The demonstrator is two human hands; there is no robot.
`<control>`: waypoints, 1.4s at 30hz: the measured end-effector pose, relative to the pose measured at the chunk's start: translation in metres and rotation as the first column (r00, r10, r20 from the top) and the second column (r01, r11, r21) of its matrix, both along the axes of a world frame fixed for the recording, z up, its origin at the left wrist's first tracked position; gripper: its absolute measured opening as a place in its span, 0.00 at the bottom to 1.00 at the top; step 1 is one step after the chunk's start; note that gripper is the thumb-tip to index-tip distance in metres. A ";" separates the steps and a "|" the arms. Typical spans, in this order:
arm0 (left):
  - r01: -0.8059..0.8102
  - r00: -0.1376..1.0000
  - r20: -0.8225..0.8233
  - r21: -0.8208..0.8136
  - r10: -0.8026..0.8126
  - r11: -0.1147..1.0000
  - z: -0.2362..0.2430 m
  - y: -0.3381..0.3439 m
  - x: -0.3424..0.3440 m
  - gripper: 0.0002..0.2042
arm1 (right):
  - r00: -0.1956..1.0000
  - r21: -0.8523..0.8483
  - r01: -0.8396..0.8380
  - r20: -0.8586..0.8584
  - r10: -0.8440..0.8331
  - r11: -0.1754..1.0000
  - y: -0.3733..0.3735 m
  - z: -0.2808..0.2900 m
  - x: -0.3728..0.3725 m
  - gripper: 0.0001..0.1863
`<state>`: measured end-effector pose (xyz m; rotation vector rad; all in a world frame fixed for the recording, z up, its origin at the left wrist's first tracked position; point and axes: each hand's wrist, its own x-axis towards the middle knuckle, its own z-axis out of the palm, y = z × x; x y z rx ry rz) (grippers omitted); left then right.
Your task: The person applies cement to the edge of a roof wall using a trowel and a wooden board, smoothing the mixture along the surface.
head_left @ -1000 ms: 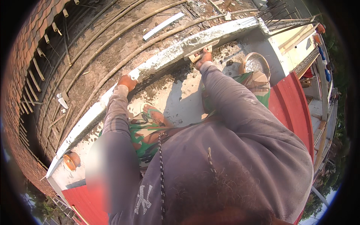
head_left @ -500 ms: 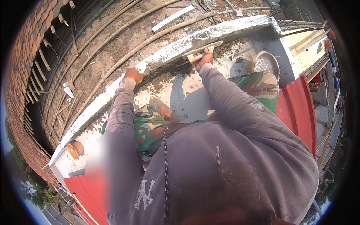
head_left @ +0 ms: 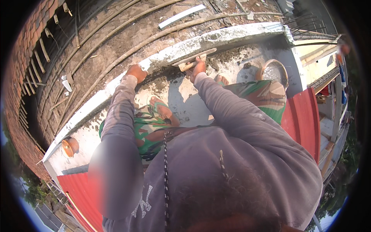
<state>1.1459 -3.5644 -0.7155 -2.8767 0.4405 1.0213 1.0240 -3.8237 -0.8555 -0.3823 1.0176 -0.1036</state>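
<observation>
My right hand (head_left: pixel 197 69) is closed around the handle of a long, flat plastering float (head_left: pixel 195 57). The float's blade lies against the inner face of a low, whitish wall (head_left: pixel 232 33), just below its top. Wet grey mortar (head_left: pixel 174 79) patches that face and the ledge at its foot. To the left, my left hand (head_left: pixel 136 73) is curled over the wall's top edge, gripping it; some of its fingers are hidden. Both my feet, in sandals, stand on the pale ledge (head_left: pixel 185 106) behind the wall.
A round bucket (head_left: pixel 272 73) with greyish contents stands right, near the wall's corner. An orange-brown pail (head_left: pixel 70 147) sits far left. Red metal sheets (head_left: pixel 301 116) flank me. Beyond the wall lie bamboo poles (head_left: pixel 162 34), a white strip (head_left: pixel 181 16) and rebar (head_left: pixel 309 29).
My right hand has slid the float leftward along the wall, closer to my left hand. My left hand keeps its place on the edge. The view has shifted slightly, and my right foot now shows.
</observation>
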 end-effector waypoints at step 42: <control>-0.012 1.000 0.021 -0.113 0.015 0.994 0.004 -0.022 -0.015 0.28 | 0.946 0.206 -0.265 -0.134 0.295 0.942 0.099 -0.069 -0.006 0.38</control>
